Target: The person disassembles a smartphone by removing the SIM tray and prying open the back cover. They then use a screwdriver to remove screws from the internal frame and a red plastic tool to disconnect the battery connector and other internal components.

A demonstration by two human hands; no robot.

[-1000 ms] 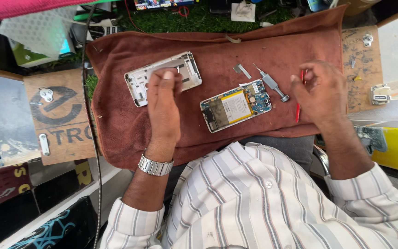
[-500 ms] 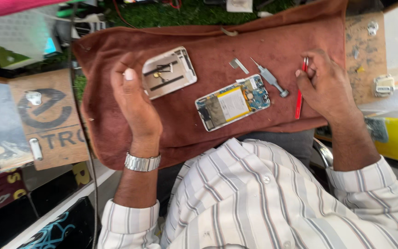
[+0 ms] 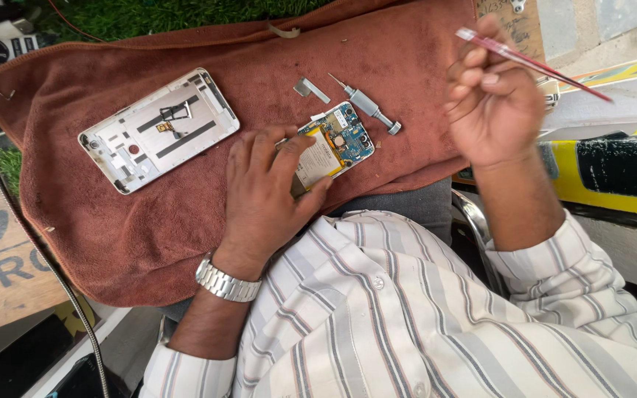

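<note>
Done: white rectangular phone back cover (image 3: 158, 130) lay removed on brown towel (image 3: 112, 214) | thing: opened phone body with exposed board and battery (image 3: 324, 147) under left hand (image 3: 267, 191), fingers clasping it | right hand (image 3: 492, 103) raised, pinching thin red tool (image 3: 532, 64) | left: inner parts in place, small grey screwdriver (image 3: 366, 112) beside.

Rough matt brown cloth (image 3: 377, 51) — shiny metal watch (image 3: 226, 280), silver-look matt phone back cover (image 3: 160, 129).
</note>
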